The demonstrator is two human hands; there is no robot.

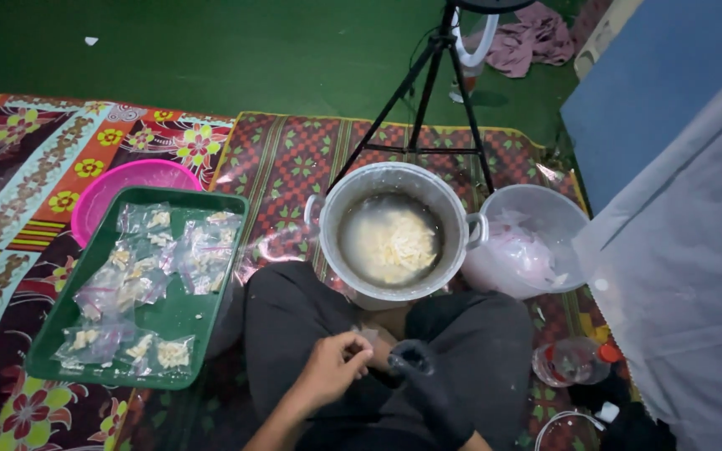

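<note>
Left hand (333, 365) over lap, fingers pinched on small clear bag, barely visible. Right hand (424, 376) dark-gloved beside it, grip unclear. Steel pot (394, 238) of pale strips straight ahead, past knees; green tray (139, 288) of filled bags lies left, nearer left hand.

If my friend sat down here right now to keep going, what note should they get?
Left hand: bare, over the lap, fingers pinched together on something too small to tell.
Right hand: in a dark glove, beside the left; whether it grips anything is unclear.
Metal pot: in front of the knees, holding pale pieces in liquid.
Green tray: to the left, with about ten small filled clear bags lying on it.
Pink basin: behind the tray.
White bowl: right of the pot, holding plastic.
Done: some bags filled. Left: plenty in the pot.
</note>
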